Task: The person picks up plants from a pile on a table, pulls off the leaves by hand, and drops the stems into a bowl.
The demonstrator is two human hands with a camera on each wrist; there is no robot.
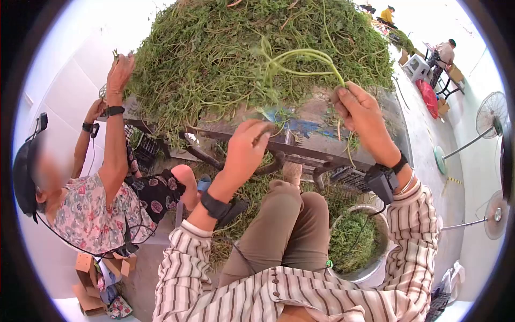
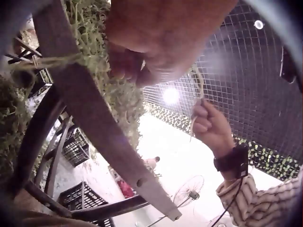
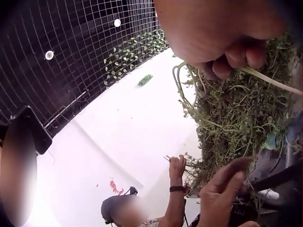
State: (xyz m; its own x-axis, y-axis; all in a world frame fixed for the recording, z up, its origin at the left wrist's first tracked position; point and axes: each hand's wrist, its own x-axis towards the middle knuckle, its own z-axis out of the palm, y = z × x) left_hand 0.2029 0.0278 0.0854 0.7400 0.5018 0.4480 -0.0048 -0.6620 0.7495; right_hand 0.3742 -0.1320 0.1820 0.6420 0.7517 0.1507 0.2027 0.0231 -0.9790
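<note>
Green stems [image 1: 308,52], slender, glossy and bowed leftward into loose loops, are being pinched near one end by the right hand [image 1: 363,115], raised over the table [image 1: 316,107] in front of the leafy pile [image 1: 214,64]. The left hand [image 1: 248,150] is being held bent-fingered by the near edge, grip contents can't be told; open air is being left between both hands, far side being blocked by the pile.

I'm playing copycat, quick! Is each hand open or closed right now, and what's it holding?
Left hand: fingers curled; can't tell if it's holding anything.
Right hand: closed, pinching long green stems.
</note>
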